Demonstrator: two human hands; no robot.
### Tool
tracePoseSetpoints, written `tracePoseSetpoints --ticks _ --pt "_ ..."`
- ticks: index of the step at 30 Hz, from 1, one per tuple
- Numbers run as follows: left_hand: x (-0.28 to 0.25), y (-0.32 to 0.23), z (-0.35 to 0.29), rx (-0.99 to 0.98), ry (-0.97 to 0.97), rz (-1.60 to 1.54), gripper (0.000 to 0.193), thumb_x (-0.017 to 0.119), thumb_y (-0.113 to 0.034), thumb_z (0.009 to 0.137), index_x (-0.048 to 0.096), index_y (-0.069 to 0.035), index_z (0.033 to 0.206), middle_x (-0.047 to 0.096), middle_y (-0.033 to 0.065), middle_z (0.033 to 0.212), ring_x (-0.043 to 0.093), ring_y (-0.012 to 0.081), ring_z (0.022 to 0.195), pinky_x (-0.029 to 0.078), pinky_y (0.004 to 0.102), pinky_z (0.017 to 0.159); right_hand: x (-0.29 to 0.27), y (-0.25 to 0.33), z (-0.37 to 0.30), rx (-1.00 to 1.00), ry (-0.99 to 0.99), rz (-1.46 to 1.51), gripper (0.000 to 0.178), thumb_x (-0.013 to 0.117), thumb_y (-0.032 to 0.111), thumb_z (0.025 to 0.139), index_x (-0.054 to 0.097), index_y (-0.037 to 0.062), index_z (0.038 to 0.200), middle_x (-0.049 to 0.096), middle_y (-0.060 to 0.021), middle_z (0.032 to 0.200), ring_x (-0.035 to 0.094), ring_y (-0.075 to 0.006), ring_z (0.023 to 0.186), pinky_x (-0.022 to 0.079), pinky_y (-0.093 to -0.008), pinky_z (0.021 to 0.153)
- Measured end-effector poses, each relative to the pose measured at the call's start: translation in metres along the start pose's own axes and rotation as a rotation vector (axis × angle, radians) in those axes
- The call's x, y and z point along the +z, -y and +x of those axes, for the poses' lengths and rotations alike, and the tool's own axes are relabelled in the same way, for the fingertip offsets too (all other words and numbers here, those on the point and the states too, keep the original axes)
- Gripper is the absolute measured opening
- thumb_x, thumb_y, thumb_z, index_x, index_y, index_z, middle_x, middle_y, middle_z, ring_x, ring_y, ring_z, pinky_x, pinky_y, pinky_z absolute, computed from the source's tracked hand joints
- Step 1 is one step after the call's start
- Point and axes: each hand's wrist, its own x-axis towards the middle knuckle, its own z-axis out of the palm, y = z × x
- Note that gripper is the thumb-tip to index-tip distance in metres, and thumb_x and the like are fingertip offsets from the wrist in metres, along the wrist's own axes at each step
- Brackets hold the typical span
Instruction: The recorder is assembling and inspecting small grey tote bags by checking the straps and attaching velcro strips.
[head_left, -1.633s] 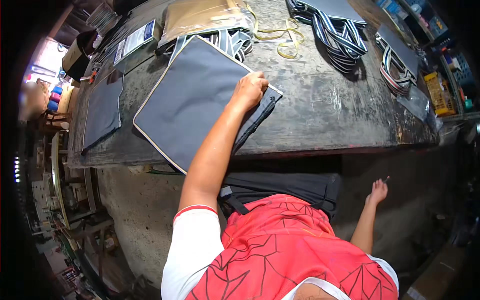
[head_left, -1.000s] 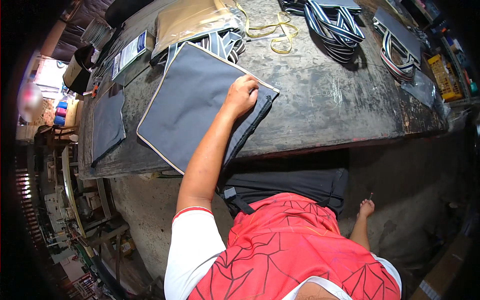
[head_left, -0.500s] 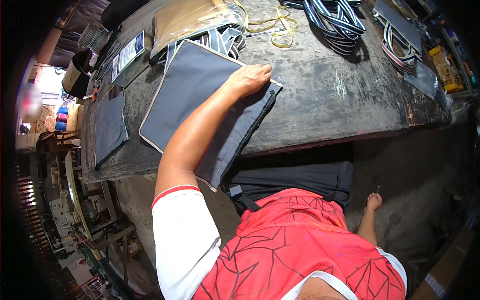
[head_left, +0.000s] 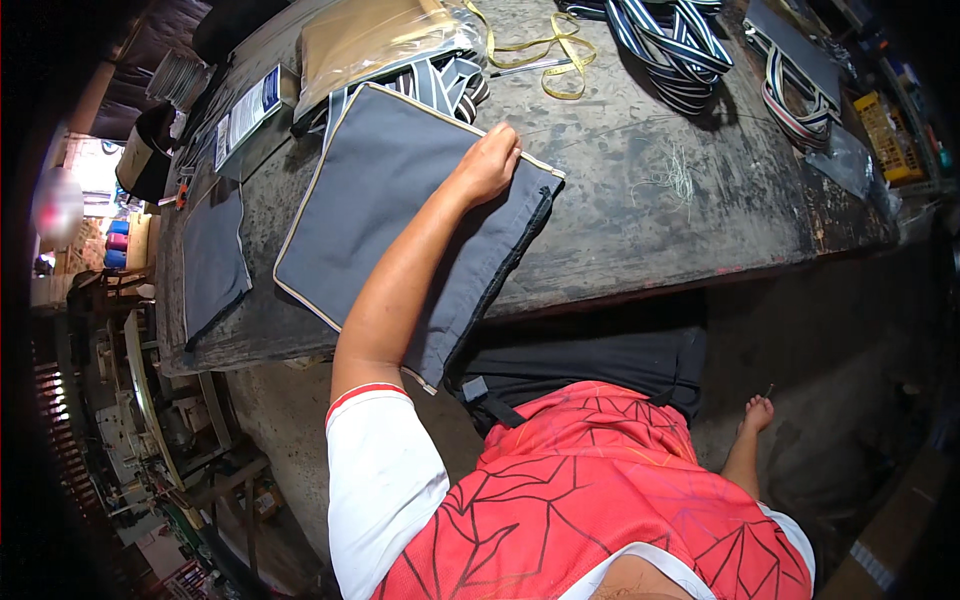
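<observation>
A grey fabric panel (head_left: pixel 370 190) with cream piping lies aslant on the worktable (head_left: pixel 620 230), its near corner hanging over the front edge. A dark zipper-like strip (head_left: pixel 505 258) runs along its right side. My left hand (head_left: pixel 490 163) is closed on the panel's far piped edge, fingers curled over it; the forearm crosses the cloth and hides part of it. Away from the table, low at my right side, my right hand (head_left: pixel 758 413) is closed around a small thin object (head_left: pixel 770 390), too small to name.
Another grey panel (head_left: pixel 213 260) lies at the left. Behind are a plastic-wrapped brown stack (head_left: pixel 375 45), a tin (head_left: pixel 250 115), a yellow measuring tape (head_left: pixel 567 75) and striped webbing (head_left: pixel 675 60). Loose threads (head_left: pixel 675 180) lie mid-table; a yellow crate (head_left: pixel 885 135) stands at right.
My left hand has slid left along the panel's far edge, its fingers now more curled. My right hand has shifted slightly to the right and down, still with the thin object.
</observation>
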Motion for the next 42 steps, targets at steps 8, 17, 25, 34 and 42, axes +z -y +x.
tracePoseSetpoints --ticks 8,17,25,34,42 --pt "-0.004 0.002 -0.007 0.007 -0.053 0.079 0.006 0.054 -0.004 0.085 0.05 0.0 0.084 0.053 0.0162 0.087 0.053 0.0352 0.086 0.043 0.0399 0.077 0.15 0.219 -0.132 -0.412 0.372 0.48 0.022 0.056 0.006 0.09 0.048 0.0019 0.11 0.063 -0.0147 0.099 0.061 -0.0179 0.083 0.052 -0.0315 0.077" --pt "0.006 0.006 -0.014 0.004 -0.215 0.032 0.008 0.056 0.001 0.079 0.051 -0.001 0.084 0.054 0.0146 0.088 0.054 0.035 0.087 0.044 0.0406 0.079 0.388 0.303 -0.42 -0.401 1.268 0.455 0.015 0.054 0.001 0.089 0.06 -0.0014 0.104 0.057 -0.0074 0.098 0.058 -0.013 0.085 0.057 -0.0301 0.074" --pt "0.007 0.008 -0.018 -0.027 -0.25 -0.082 0.006 0.056 0.0 0.08 0.052 -0.001 0.085 0.056 0.0149 0.089 0.055 0.0347 0.088 0.045 0.0414 0.079 0.47 0.253 -0.454 -0.531 1.153 0.278 0.012 0.065 0.01 0.084 0.062 -0.0011 0.086 0.064 -0.0026 0.07 0.058 -0.0068 0.062 0.047 -0.0219 0.057" --pt "-0.001 0.006 -0.016 -0.093 -0.231 -0.158 0.003 0.053 0.0 0.08 0.051 0.0 0.083 0.056 0.0142 0.089 0.055 0.0334 0.087 0.045 0.0396 0.079 0.467 0.257 -0.461 -0.674 1.109 0.167 0.01 0.066 0.008 0.083 0.065 -0.0015 0.085 0.065 -0.0016 0.071 0.056 -0.0049 0.064 0.045 -0.0215 0.058" --pt "0.0 0.006 -0.014 -0.068 -0.249 -0.138 0.004 0.054 0.0 0.08 0.052 0.0 0.084 0.056 0.0143 0.088 0.055 0.0334 0.086 0.045 0.0397 0.079 0.468 0.258 -0.461 -0.728 1.102 0.135 0.009 0.066 0.007 0.083 0.065 -0.0016 0.085 0.065 -0.002 0.071 0.056 -0.0052 0.064 0.046 -0.022 0.058"
